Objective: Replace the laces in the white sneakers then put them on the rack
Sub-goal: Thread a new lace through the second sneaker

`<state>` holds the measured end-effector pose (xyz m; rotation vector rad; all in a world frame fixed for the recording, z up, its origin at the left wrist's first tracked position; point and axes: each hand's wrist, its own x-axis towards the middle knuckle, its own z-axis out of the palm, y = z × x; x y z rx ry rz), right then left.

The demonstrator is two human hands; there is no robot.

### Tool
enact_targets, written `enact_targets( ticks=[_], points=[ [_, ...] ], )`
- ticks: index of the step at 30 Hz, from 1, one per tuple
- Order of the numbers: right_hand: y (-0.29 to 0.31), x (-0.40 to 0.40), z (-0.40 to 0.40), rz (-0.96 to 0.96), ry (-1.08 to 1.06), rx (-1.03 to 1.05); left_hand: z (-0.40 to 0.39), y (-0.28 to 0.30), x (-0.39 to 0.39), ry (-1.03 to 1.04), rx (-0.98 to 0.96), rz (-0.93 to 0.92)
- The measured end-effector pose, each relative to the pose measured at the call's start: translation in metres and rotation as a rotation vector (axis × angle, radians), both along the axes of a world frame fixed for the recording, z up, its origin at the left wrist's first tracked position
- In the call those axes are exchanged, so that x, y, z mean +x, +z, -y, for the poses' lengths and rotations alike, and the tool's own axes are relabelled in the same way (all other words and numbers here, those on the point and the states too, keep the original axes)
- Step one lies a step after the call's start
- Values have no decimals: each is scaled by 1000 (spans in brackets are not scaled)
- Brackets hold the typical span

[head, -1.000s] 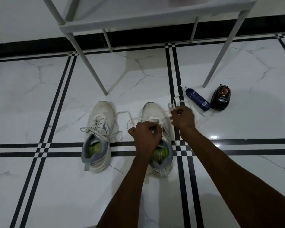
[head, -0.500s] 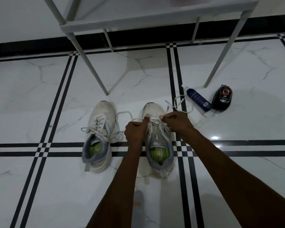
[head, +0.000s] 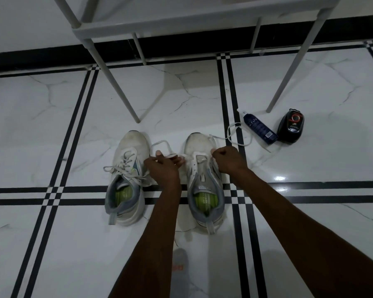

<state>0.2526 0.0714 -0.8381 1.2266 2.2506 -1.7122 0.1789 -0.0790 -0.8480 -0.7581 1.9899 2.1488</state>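
head view: we see two white sneakers side by side on a shiny white floor [head: 52,130] with black stripes. their toes point away from us, toward the rack.

the left sneaker [head: 127,179] has its lace all the way in, with loose ends lying over its sides. nobody is touching it. we can see green inside it.

the right sneaker [head: 204,181] is green inside too. its lace [head: 235,134] only goes through the holes near the toe. one end of the lace runs out to the right and makes a loop on the floor, close to a dark blue bottle [head: 259,129]. the other end makes a loop on the floor between the two sneakers.

our left hand [head: 163,167] is between the two sneakers. its fingers are closed on the left end of the lace and hold it out to the side. our right hand [head: 226,159] is a tight fist over the right edge of the right sneaker, and it grips the other end of the lace.

the blue bottle lies on its side. a black case [head: 290,125] with a red ring on top sits just beside it.

the white rack [head: 181,20] stands past the sneakers, and we see its thin legs on the floor. the part of its shelf that we can see has no sneakers on it.
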Motion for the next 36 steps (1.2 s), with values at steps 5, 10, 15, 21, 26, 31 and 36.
enact_targets(
  ticks=[5,10,15,21,26,31,36],
  points=[
    [7,-2,7,-65,-28,-132,-9,13,16,-255,-152,19],
    [11,0,10,-98,-121,-150,-8,11,16,-452,-267,-68],
    [18,2,11,-157,-326,-310,3,4,18,-433,-432,-217],
    [21,4,14,-215,-432,-443,-2,7,23,-326,-320,-176],
    [22,2,9,-183,-419,-512,-1,2,23,-392,-277,-148],
    [22,5,9,-221,-418,-516,0,4,24,-430,-354,-191],
    [20,5,9,-223,-405,-522,-3,6,22,-389,-434,-170]
  ],
)
